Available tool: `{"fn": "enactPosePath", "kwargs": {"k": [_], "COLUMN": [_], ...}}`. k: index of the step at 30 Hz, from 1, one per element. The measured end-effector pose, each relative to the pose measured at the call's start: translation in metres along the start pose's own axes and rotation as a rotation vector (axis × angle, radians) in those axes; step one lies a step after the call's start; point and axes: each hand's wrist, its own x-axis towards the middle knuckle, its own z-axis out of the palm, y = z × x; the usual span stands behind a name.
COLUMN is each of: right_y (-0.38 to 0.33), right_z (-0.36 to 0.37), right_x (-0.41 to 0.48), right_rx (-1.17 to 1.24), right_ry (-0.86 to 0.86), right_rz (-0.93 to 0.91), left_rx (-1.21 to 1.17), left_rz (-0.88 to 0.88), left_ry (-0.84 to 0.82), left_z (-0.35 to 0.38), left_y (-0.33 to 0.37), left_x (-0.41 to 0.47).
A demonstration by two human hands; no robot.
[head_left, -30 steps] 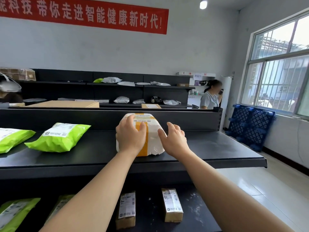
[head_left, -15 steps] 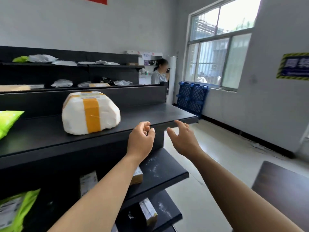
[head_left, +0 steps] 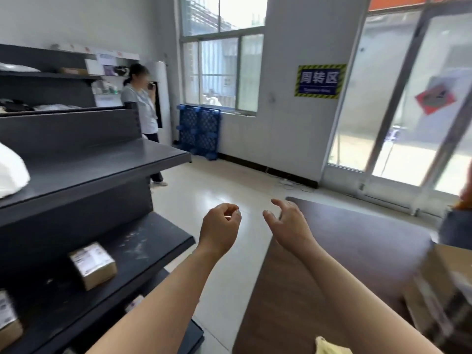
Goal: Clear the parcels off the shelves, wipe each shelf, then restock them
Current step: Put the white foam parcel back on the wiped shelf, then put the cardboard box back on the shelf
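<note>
Both my hands hang in the air above the floor, between the black shelf unit (head_left: 102, 172) and a brown table (head_left: 344, 238). My left hand (head_left: 219, 226) is loosely curled and holds nothing. My right hand (head_left: 288, 223) has relaxed, spread fingers and is empty too. The white parcel (head_left: 10, 172) lies on the top shelf at the left edge, partly cut off. A small brown box (head_left: 93, 264) sits on the shelf below, and another box (head_left: 7, 320) shows at the lower left edge. A yellow cloth (head_left: 329, 347) peeks in at the bottom, on the table.
A person (head_left: 143, 108) stands by the far end of the shelves. Blue pallets (head_left: 199, 134) lean against the wall under the window. Cardboard boxes (head_left: 444, 290) sit at the right on the table. Glass doors (head_left: 408, 111) fill the right side.
Both hands let go of the white parcel, which stays on the top shelf. The view swung right, away from the shelves toward the table, and the hands dropped lower.
</note>
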Motion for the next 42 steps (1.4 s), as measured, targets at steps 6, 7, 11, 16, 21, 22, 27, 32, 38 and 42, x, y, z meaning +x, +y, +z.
{"fn": "enactPosePath", "kwargs": {"k": [6, 7, 11, 16, 21, 22, 27, 32, 38, 42], "right_y": [0.082, 0.094, 0.146, 0.207, 0.271, 0.282, 0.344, 0.402, 0.466, 0.503], "right_z": [-0.077, -0.09, -0.141, -0.2, -0.257, -0.266, -0.308, -0.334, -0.347, -0.353], "right_x": [-0.031, -0.036, -0.056, -0.078, -0.099, -0.103, -0.13, -0.148, -0.151, -0.145], "right_rx": [-0.045, -0.053, -0.097, -0.131, -0.17, -0.165, -0.185, -0.204, -0.276, -0.266], "right_ry": [0.099, 0.111, 0.158, 0.218, 0.261, 0.261, 0.298, 0.313, 0.293, 0.327], "right_rz": [0.135, 0.154, 0.229, 0.307, 0.403, 0.423, 0.529, 0.621, 0.723, 0.791], "left_rx": [-0.048, -0.05, -0.069, -0.068, -0.063, -0.059, -0.043, -0.002, 0.097, 0.143], "left_rz": [0.034, 0.041, 0.077, 0.094, 0.068, 0.063, 0.063, 0.038, -0.048, -0.081], "left_ry": [-0.159, -0.184, -0.283, -0.38, -0.47, -0.487, -0.58, -0.641, -0.676, -0.659], "left_z": [0.105, 0.121, 0.188, 0.264, 0.34, 0.353, 0.423, 0.479, 0.527, 0.551], "left_y": [0.042, 0.05, 0.08, 0.112, 0.138, 0.142, 0.161, 0.165, 0.155, 0.147], "left_x": [-0.024, -0.029, -0.054, -0.083, -0.113, -0.118, -0.147, -0.162, -0.165, -0.161]}}
